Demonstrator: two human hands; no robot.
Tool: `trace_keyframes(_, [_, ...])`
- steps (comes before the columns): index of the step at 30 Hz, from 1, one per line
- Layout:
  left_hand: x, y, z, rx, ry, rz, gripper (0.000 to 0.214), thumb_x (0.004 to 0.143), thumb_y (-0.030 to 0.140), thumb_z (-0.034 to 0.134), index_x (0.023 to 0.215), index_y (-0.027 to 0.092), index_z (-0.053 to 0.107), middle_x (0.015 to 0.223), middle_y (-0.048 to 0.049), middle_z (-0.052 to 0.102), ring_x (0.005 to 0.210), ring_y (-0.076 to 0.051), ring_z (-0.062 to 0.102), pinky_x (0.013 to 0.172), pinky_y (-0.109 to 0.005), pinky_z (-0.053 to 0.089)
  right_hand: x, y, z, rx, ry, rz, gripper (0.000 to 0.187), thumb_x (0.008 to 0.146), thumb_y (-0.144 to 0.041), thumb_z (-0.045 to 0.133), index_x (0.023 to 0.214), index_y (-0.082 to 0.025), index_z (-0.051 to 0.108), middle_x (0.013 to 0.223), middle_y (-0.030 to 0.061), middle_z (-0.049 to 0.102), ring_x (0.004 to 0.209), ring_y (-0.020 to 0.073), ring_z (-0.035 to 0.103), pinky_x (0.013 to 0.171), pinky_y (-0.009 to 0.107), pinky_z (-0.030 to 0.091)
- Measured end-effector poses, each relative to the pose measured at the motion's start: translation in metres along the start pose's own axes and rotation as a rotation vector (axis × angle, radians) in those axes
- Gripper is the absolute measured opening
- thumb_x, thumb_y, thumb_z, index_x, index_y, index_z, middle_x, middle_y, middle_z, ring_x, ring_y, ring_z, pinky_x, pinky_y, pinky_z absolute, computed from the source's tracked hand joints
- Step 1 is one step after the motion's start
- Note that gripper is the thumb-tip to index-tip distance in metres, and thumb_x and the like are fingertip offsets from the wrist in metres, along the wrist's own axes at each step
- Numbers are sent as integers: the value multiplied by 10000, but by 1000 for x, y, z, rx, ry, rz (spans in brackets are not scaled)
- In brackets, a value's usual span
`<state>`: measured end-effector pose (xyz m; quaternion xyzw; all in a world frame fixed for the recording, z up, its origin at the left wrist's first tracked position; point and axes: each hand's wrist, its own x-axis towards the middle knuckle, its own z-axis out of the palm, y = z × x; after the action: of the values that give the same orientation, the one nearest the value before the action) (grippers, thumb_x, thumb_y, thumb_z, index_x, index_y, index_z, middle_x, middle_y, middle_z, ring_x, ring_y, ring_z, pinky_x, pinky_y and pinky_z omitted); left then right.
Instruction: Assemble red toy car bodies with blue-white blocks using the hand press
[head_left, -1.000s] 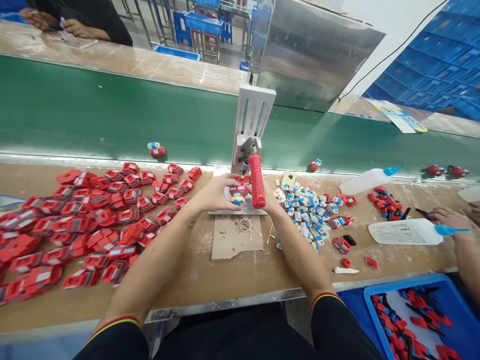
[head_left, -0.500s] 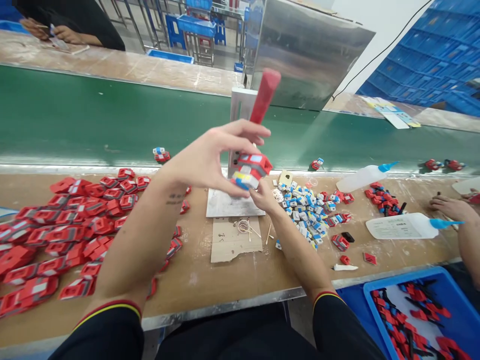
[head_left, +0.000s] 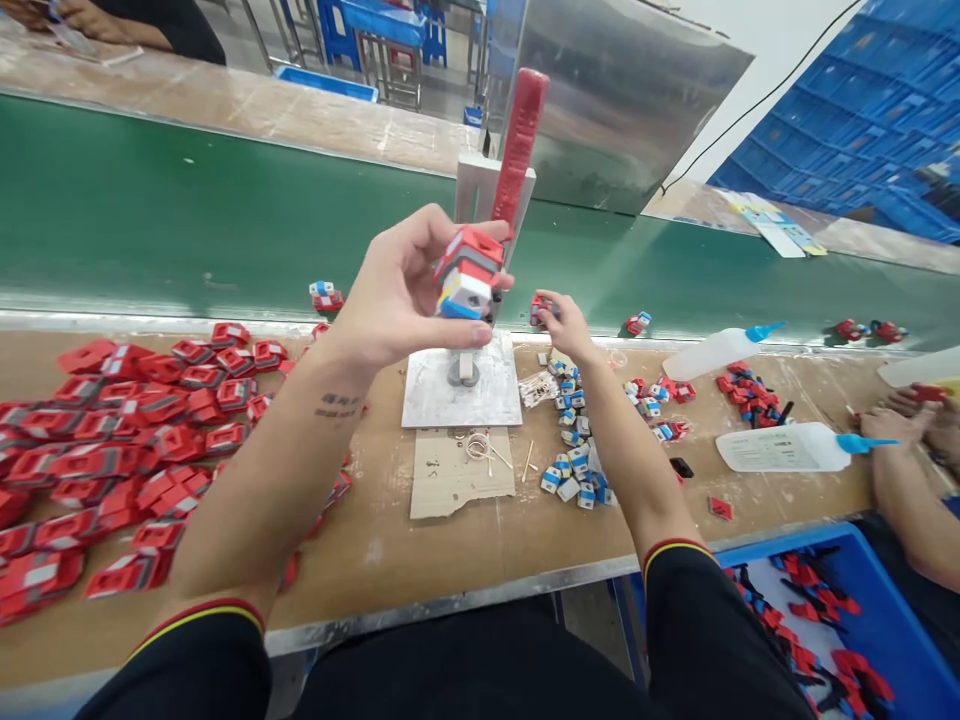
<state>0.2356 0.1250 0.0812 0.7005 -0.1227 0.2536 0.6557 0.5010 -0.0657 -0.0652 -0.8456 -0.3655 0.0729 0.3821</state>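
My left hand grips a toy vehicle part, red and grey with a white-and-blue end, held up in front of a hand press. The press has a long red lever handle and a flat metal base plate; part of its column is hidden behind my left hand. Farther right, my right hand pinches a second small red-and-blue toy part at the near edge of the green conveyor belt. Under my right forearm lie loose white-and-blue pieces.
Many red toy shells cover the bench's left side. Cardboard lies before the press. Glue bottles, red parts and a blue bin stand right. A co-worker's hands work at the right edge; another person sits across the belt.
My hands, close together at one part before, are now apart. The left has drawn slightly left and up with its part; the right has moved away to the belt's edge with another.
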Motion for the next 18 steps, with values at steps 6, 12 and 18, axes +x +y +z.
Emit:
trace_keyframes(6, [-62,-13,-14,81,243,-302,627,583,347,1047,992,278,576,1060,-24,779,922,-232,756,823,-388,642,58,8,20,-146,-158,-52,358,834,-121,720,1187,-137,774,1146,138,692,1086,271,679,1157,471,530])
trace_keyframes(12, [-106,-65,-23,-128,498,-610,729,451,265,1059,1046,244,640,902,31,691,810,-150,693,745,-273,605,60,5,-12,-120,-40,-119,680,965,-327,715,1578,-138,490,1565,264,517,1433,365,557,1224,603,477])
trace_keyframes(18, [-94,-111,-17,-134,414,-620,615,617,364,988,1120,237,657,1016,-30,748,936,-205,743,865,-362,633,27,-154,-60,254,381,-723,585,1035,-665,598,1509,-324,554,1594,76,572,1502,280,562,1073,377,592])
